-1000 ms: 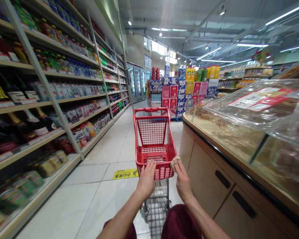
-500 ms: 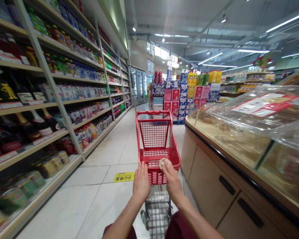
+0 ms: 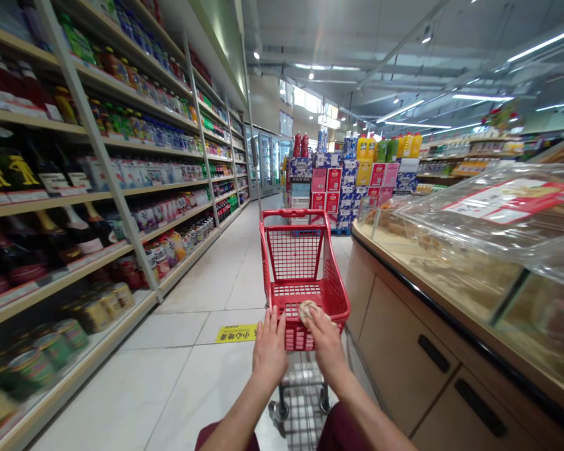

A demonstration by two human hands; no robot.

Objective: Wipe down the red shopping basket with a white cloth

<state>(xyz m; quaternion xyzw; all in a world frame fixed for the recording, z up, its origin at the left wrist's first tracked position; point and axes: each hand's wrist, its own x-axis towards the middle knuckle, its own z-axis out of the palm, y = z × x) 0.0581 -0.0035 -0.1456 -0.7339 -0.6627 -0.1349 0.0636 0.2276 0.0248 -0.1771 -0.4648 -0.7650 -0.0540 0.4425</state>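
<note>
Right in front of me is a red plastic shopping cart basket [image 3: 295,254] with lattice walls, on a grey metal frame with wheels. My left hand [image 3: 269,351] lies at the near left corner of the basket with its fingers stretched out and nothing in it. Under the fingers of my right hand [image 3: 328,341] is a crumpled off-white cloth [image 3: 308,310], held against the basket's near rim. My palm hides part of the cloth and the rim.
Tall shelves [image 3: 160,181] of bottles and cans line the left side. To the right runs a wooden counter [image 3: 395,326] with clear covers [image 3: 498,207] on top. Stacked drink cartons [image 3: 333,181] stand ahead. A yellow floor sign [image 3: 235,333] lies on the tiles.
The red basket has shifted slightly to the right against the floor and counter. My right hand, with the cloth, now sits a little further left along the near rim.
</note>
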